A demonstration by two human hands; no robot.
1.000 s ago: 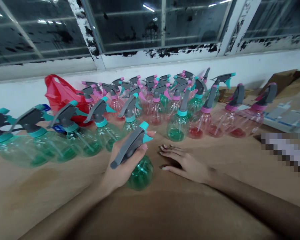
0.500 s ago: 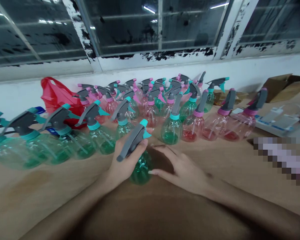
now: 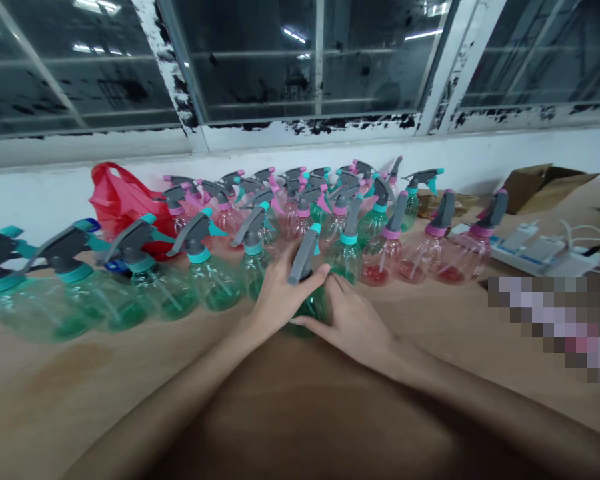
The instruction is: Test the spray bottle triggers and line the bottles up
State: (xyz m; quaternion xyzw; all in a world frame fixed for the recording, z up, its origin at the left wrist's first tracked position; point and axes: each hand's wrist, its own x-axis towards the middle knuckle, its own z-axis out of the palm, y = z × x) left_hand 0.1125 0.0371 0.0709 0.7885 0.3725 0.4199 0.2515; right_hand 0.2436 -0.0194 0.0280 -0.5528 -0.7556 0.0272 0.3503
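A green spray bottle with a grey and turquoise trigger head stands upright in front of me, between my hands. My left hand is closed round its neck, thumb across the front below the grey head. Cupped against the lower right of the green body is my right hand, with its thumb along the near side; its other fingertips are partly hidden. Just behind, a green bottle stands to the left and another green bottle to the right.
Several green bottles line the left; pink bottles stand right of centre. More crowd behind them near the wall. A red plastic bag sits back left. At right are a brown carton, a power strip with cables and a blurred-out patch.
The held spray bottle has moved right and away from me, nearer the row. My right hand has closed in from beside it onto its body. The view has shifted slightly.
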